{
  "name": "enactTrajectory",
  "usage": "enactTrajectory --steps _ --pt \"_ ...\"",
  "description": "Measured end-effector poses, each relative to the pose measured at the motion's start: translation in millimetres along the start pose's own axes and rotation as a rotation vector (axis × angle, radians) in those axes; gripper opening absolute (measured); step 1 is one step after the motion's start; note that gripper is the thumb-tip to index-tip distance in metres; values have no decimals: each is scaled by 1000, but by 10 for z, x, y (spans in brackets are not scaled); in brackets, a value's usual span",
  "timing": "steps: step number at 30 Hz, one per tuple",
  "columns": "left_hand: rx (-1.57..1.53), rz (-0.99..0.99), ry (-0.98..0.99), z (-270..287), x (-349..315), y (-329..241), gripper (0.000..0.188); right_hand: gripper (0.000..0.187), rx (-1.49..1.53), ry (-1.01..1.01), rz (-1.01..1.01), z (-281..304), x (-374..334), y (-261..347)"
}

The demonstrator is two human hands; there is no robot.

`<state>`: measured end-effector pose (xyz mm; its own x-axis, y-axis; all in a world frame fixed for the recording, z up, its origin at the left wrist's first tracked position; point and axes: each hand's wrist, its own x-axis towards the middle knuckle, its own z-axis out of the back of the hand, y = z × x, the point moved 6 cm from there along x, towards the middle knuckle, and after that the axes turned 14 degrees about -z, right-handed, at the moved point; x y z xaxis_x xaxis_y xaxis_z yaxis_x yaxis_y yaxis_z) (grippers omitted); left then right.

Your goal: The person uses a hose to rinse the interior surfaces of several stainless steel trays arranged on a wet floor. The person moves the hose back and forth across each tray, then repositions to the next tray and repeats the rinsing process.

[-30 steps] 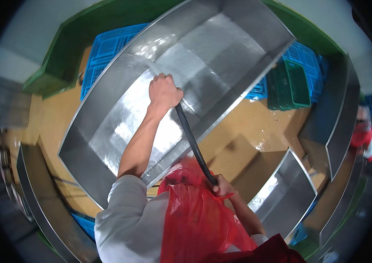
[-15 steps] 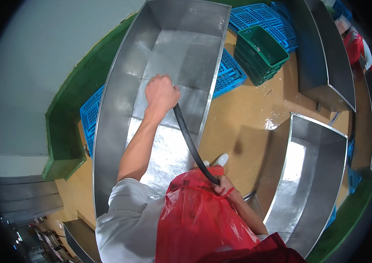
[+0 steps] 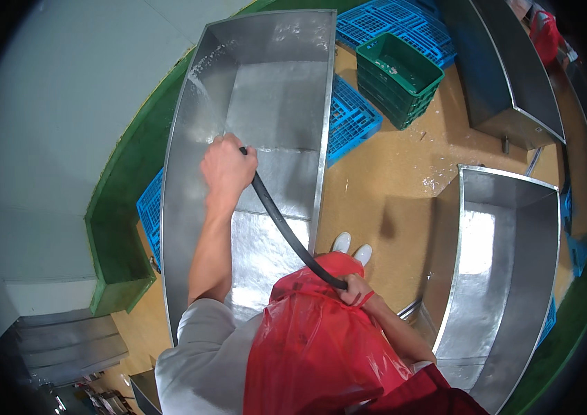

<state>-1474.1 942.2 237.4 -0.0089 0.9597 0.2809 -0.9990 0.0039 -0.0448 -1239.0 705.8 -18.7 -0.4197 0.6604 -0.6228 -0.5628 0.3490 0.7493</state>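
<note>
My left hand [image 3: 225,169] is closed around a black hose [image 3: 281,220] near its outlet end, above a long stainless steel trough [image 3: 270,168]. Water [image 3: 201,91] sprays forward from the hand and splashes high on the trough's left wall, near its far corner. Held in against the red apron [image 3: 321,325], my right hand [image 3: 357,289] grips the same hose farther back. Between both hands the hose hangs in a curve across the trough's right edge. The nozzle tip is mostly hidden by the left hand's fingers.
Stacked green crates [image 3: 400,83] stand on the tan floor [image 3: 376,180], by blue plastic pallets [image 3: 393,26]. A second steel trough [image 3: 480,297] lies to my right, and another [image 3: 515,76] stands far right. Another person's red apron [image 3: 546,40] shows at the upper right.
My left hand has moved left with the hose end. The spray now hits higher on the trough's left wall. The right hand keeps its grip; the whole view has shifted slightly.
</note>
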Motion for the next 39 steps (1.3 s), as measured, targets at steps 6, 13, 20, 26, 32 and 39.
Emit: enactTrajectory --steps 6,13,20,26,32,39 --pt "-27 -163 113 -262 437 -523 31 19 74 -187 43 213 72 -198" --pt "152 -213 219 -1516 363 747 48 25 140 -301 -4 30 7 -363" --pt "-311 -420 668 -2292 185 -997 47 25 423 -676 -89 -214 -434 -572" --pt "-399 -539 914 -2513 -172 -2359 46 20 471 -1073 -297 -255 -836 -1012" --pt "-415 -606 1023 -2518 -393 -3121 45 22 587 -1344 -475 17 -1798 -1214" --pt "-432 -531 1047 -2364 -248 -3490 44 18 334 -1716 -451 988 -3073 -1003"
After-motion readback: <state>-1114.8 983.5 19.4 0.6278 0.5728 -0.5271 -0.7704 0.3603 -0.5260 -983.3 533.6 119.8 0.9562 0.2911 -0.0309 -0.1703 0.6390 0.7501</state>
